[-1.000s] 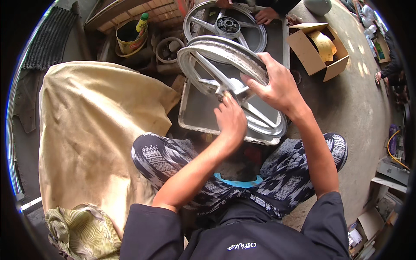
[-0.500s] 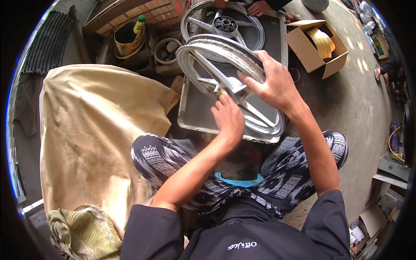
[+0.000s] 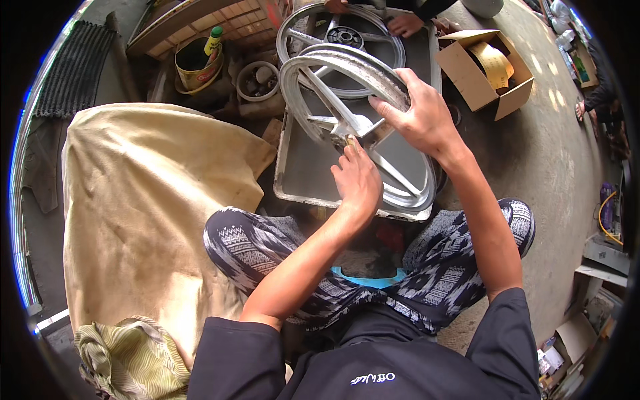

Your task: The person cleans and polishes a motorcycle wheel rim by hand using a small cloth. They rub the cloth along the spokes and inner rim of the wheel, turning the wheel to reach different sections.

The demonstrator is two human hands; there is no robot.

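Note:
A silver spoked motorcycle wheel [image 3: 398,175] stands tilted over a grey tray [image 3: 283,190] that holds a layer of grey liquid. My right hand [image 3: 421,115] is closed round its upper right rim, thumb on the near side and fingers behind. At the hub, my left hand [image 3: 360,177] pinches a small yellowish pad [image 3: 349,141] against the metal where the spokes meet. Most of that pad is hidden by my fingers. Just beyond lies a second silver wheel [image 3: 291,37], partly covered by mine, with a co-worker's hand [image 3: 405,25] at its far right rim.
A beige cloth [image 3: 147,193] drapes over something on my left. Behind it are a yellow bucket [image 3: 197,73] with a green-capped bottle [image 3: 213,41] and a white pot [image 3: 241,85]. An open cardboard box [image 3: 470,80] holding a yellow roll [image 3: 492,65] sits at the right.
The wheel in my right hand has tipped to a steeper angle, with its far rim shifted right and farther off. My left hand has moved slightly right along the hub. The co-worker's hand has shifted too.

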